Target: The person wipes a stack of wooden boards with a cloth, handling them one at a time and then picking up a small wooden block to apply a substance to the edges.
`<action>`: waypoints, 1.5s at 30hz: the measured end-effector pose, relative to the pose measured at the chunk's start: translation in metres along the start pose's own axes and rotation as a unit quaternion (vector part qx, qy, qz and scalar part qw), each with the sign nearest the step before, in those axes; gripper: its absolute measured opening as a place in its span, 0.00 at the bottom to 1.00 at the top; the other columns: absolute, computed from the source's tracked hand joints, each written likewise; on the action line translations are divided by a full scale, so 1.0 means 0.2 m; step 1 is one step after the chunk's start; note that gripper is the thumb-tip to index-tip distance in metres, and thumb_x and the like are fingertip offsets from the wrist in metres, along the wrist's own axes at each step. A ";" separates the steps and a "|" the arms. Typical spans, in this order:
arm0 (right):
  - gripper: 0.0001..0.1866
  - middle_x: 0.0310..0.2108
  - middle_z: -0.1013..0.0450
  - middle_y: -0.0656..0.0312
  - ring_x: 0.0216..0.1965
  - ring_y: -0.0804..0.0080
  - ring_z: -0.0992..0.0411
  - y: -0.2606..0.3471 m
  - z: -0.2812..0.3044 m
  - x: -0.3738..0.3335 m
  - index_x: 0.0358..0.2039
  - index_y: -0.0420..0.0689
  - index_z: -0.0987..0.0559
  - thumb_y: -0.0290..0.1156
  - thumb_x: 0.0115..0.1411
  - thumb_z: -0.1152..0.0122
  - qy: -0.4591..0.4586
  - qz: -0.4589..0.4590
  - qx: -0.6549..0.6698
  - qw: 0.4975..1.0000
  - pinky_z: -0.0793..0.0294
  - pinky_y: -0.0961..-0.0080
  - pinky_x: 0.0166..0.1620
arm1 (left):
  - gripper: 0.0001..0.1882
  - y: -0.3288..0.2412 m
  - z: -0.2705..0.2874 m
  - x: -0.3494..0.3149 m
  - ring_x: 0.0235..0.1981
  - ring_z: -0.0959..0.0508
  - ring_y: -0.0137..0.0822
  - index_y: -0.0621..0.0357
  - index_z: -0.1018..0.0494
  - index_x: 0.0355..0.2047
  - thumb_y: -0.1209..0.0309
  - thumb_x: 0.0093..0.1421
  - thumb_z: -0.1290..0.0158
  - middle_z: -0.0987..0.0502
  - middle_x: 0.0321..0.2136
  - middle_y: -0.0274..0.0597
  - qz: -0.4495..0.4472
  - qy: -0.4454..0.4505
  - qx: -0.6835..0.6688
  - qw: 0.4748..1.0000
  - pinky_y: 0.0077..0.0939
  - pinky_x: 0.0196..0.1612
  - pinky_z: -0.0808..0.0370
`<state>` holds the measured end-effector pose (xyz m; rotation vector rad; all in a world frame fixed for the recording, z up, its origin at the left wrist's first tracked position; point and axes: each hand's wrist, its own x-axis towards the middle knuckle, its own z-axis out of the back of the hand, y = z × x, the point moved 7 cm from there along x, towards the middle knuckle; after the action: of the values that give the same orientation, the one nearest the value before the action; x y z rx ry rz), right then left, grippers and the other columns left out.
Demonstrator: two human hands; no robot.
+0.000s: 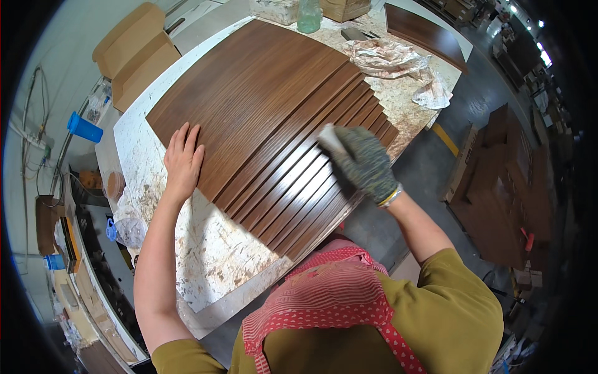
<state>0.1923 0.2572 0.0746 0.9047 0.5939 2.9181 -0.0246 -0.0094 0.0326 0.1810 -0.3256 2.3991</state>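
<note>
Several dark brown wood-grain boards (pixel 249 81) lie overlapped like steps, their near edges fanned toward me. My bare left hand (pixel 183 163) rests on the left edge of the boards, fingers stretched out and holding nothing. A dark mottled knit glove covers my right hand (pixel 367 163), which is over the right part of the stepped edges. Its fingers are closed on a small white pad (pixel 330 138); the glove hides the rest of the pad. Light glares off the strips between my hands.
The boards lie on a stained white table (pixel 212 262). Beyond them are a crumpled stained cloth (pixel 389 59), a greenish jar (pixel 309 15) and another brown board (pixel 427 34). An open cardboard box (pixel 140 59) and blue cup (pixel 85 127) are left; stacked brown panels (pixel 498 193) stand right.
</note>
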 end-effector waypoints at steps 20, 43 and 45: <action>0.21 0.36 0.28 0.47 0.39 0.52 0.29 -0.42 -0.01 0.06 0.46 0.42 0.25 0.39 0.53 0.43 0.070 0.095 -0.076 0.990 0.31 0.58 0.45 | 0.25 -0.08 0.03 0.05 0.64 0.48 0.47 0.54 0.42 0.60 0.61 0.64 0.63 0.47 0.63 0.45 0.006 0.036 0.025 0.999 0.40 0.63 0.52; 0.23 0.48 0.30 0.47 0.48 0.54 0.30 1.03 -0.72 -0.32 0.53 0.40 0.31 0.40 0.61 0.49 0.432 0.165 0.426 0.778 0.31 0.65 0.51 | 0.19 -0.07 0.19 -0.04 0.51 0.30 0.46 0.56 0.28 0.47 0.60 0.63 0.59 0.29 0.48 0.46 -0.031 0.059 -0.045 0.997 0.36 0.53 0.32; 0.23 0.51 0.33 0.49 0.51 0.56 0.32 1.26 -0.87 -0.31 0.55 0.42 0.33 0.42 0.64 0.52 0.458 0.219 0.349 0.788 0.34 0.66 0.54 | 0.20 -0.06 0.14 -0.10 0.52 0.30 0.45 0.59 0.29 0.48 0.60 0.61 0.57 0.29 0.50 0.46 -0.017 0.087 -0.040 0.995 0.37 0.54 0.32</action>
<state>0.1691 -0.0465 0.0010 -0.6518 1.7879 3.4359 -0.0001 -0.0206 0.0565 -0.0585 -0.3328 2.3439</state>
